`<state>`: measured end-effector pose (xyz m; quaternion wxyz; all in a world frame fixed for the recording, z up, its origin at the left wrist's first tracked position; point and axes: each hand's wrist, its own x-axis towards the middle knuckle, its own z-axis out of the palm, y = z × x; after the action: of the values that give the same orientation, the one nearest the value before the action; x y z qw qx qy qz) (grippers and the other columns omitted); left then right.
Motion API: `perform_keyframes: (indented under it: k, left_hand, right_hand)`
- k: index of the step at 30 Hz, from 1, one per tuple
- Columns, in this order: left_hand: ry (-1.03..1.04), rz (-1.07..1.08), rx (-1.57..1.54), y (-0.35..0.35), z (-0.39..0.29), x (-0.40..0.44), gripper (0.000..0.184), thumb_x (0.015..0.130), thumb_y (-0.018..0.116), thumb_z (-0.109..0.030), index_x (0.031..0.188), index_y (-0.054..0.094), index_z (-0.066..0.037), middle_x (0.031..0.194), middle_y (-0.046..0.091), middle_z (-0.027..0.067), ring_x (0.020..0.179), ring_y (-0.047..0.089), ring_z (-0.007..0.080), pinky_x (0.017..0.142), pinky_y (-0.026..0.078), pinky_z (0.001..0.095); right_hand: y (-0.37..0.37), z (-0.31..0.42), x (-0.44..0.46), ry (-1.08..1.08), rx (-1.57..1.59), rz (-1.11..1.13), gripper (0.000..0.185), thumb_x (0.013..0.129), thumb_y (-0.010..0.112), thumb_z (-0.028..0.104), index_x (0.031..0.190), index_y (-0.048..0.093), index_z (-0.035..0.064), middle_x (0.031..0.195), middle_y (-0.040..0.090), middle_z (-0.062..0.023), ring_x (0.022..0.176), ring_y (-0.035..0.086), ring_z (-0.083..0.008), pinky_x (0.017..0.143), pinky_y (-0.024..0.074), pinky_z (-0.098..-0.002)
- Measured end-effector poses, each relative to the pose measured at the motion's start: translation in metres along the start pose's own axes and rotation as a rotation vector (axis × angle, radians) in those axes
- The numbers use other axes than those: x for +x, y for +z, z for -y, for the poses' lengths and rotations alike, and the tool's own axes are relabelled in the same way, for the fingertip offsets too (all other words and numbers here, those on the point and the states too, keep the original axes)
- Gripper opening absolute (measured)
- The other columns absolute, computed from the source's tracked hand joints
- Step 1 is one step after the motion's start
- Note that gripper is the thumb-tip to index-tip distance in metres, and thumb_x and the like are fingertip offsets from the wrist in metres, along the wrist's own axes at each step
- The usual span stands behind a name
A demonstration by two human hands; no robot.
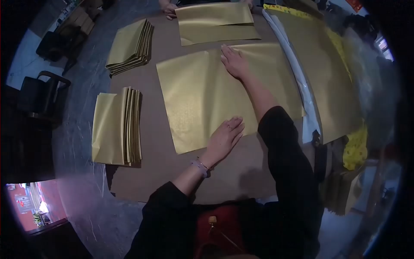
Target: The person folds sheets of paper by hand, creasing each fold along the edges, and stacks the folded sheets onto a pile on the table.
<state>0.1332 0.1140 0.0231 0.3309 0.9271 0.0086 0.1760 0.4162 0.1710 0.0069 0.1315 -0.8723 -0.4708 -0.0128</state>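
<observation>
A wide sheet of gold paper (185, 101) lies spread in front of me, with faint crease lines across it. My left hand (225, 136) rests flat on its near edge, fingers stretched out, a ring on one finger and bracelets on the wrist. Farther up, my right hand (235, 63) lies flat near the sheet's far edge, fingers extended. Neither hand grips anything. Beyond the sheet is another piece of gold paper (215, 21), folded over, with a co-worker's hand (169, 10) at its left corner.
Two stacks of folded gold paper, a far stack (127, 45) and a near stack (110, 129), sit on the table's (151, 181) left side. Along the right runs a long white plastic strip (295, 69) beside brown sheeting (332, 95) with yellow edging. Chairs (41, 95) stand at left.
</observation>
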Motion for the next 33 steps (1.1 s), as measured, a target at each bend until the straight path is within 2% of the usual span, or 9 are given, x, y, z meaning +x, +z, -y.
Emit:
perform_keyframes:
  k: [8, 9, 14, 18, 21, 26, 30, 32, 33]
  left_hand:
    - [-0.029, 0.043, -0.037, 0.001, 0.001, 0.002, 0.032, 0.091, 0.055, -0.019, 0.120, 0.057, -0.006, 0.134, 0.049, 0.0090, 0.125, 0.046, 0.0275, 0.104, 0.037, 0.0407]
    - [-0.011, 0.014, -0.012, 0.001, -0.001, 0.001, 0.029, 0.091, 0.054, -0.018, 0.115, 0.058, -0.004, 0.131, 0.050, 0.0114, 0.124, 0.046, 0.0289, 0.103, 0.038, 0.0419]
    - [-0.039, 0.039, -0.003, -0.005, -0.007, 0.004, 0.030, 0.092, 0.053, -0.020, 0.117, 0.058, -0.005, 0.131, 0.051, 0.0115, 0.124, 0.046, 0.0280, 0.104, 0.037, 0.0418]
    - [-0.042, 0.047, 0.000, -0.004, -0.007, 0.004, 0.030, 0.092, 0.053, -0.021, 0.118, 0.058, -0.005, 0.132, 0.050, 0.0103, 0.126, 0.044, 0.0269, 0.105, 0.036, 0.0411]
    - [-0.046, 0.049, 0.001, -0.006, -0.009, 0.006, 0.030, 0.092, 0.054, -0.021, 0.117, 0.058, -0.005, 0.131, 0.051, 0.0107, 0.126, 0.044, 0.0267, 0.105, 0.036, 0.0404]
    - [-0.057, 0.060, -0.017, -0.005, -0.007, 0.005, 0.031, 0.091, 0.055, -0.019, 0.119, 0.057, -0.006, 0.132, 0.050, 0.0098, 0.126, 0.044, 0.0269, 0.104, 0.037, 0.0412]
    - [-0.050, 0.039, -0.008, -0.003, -0.004, 0.003, 0.030, 0.090, 0.055, -0.019, 0.117, 0.058, -0.005, 0.131, 0.051, 0.0104, 0.125, 0.045, 0.0267, 0.105, 0.036, 0.0402]
    - [-0.002, 0.025, -0.054, -0.001, 0.001, 0.002, 0.031, 0.089, 0.055, -0.017, 0.117, 0.057, -0.005, 0.129, 0.052, 0.0104, 0.123, 0.046, 0.0264, 0.105, 0.036, 0.0393]
    - [-0.016, 0.008, -0.057, 0.001, 0.002, 0.001, 0.031, 0.089, 0.055, -0.017, 0.117, 0.057, -0.005, 0.129, 0.052, 0.0104, 0.123, 0.046, 0.0264, 0.105, 0.036, 0.0393]
  right_hand:
    - [-0.015, -0.056, 0.004, 0.066, -0.031, 0.001, 0.055, 0.099, 0.019, 0.041, 0.147, 0.021, 0.0142, 0.153, 0.020, -0.0027, 0.141, 0.018, -0.0203, 0.114, 0.0166, -0.0458]
    - [-0.015, -0.065, 0.005, 0.085, -0.013, -0.021, 0.055, 0.099, 0.020, 0.041, 0.147, 0.021, 0.0143, 0.153, 0.020, -0.0027, 0.141, 0.018, -0.0206, 0.114, 0.0166, -0.0455]
    - [-0.018, -0.113, 0.008, 0.127, -0.012, -0.136, 0.055, 0.099, 0.021, 0.041, 0.147, 0.022, 0.0144, 0.152, 0.022, -0.0037, 0.140, 0.023, -0.0211, 0.114, 0.0164, -0.0427]
    - [-0.018, -0.169, 0.008, 0.247, -0.037, -0.116, 0.055, 0.099, 0.021, 0.041, 0.147, 0.021, 0.0130, 0.153, 0.021, -0.0050, 0.140, 0.021, -0.0222, 0.114, 0.0166, -0.0425]
    - [-0.034, -0.180, 0.000, 0.340, -0.071, -0.069, 0.057, 0.099, 0.021, 0.041, 0.147, 0.020, 0.0104, 0.154, 0.018, -0.0051, 0.141, 0.017, -0.0222, 0.115, 0.0138, -0.0422]
    - [-0.035, -0.161, -0.007, 0.351, -0.183, -0.063, 0.056, 0.099, 0.022, 0.040, 0.146, 0.022, 0.0097, 0.153, 0.020, -0.0064, 0.141, 0.018, -0.0227, 0.114, 0.0138, -0.0451]
    - [-0.017, -0.106, -0.018, 0.174, -0.175, -0.012, 0.055, 0.099, 0.023, 0.038, 0.146, 0.023, 0.0098, 0.154, 0.019, -0.0051, 0.142, 0.016, -0.0220, 0.114, 0.0129, -0.0456]
    - [0.005, -0.073, -0.016, 0.010, -0.105, -0.187, 0.051, 0.096, 0.032, 0.034, 0.141, 0.033, 0.0082, 0.150, 0.027, -0.0090, 0.137, 0.029, -0.0263, 0.110, 0.0220, -0.0515]
    - [0.008, -0.053, -0.015, -0.011, -0.109, -0.178, 0.051, 0.096, 0.032, 0.034, 0.141, 0.033, 0.0082, 0.150, 0.027, -0.0090, 0.137, 0.029, -0.0263, 0.110, 0.0220, -0.0515]
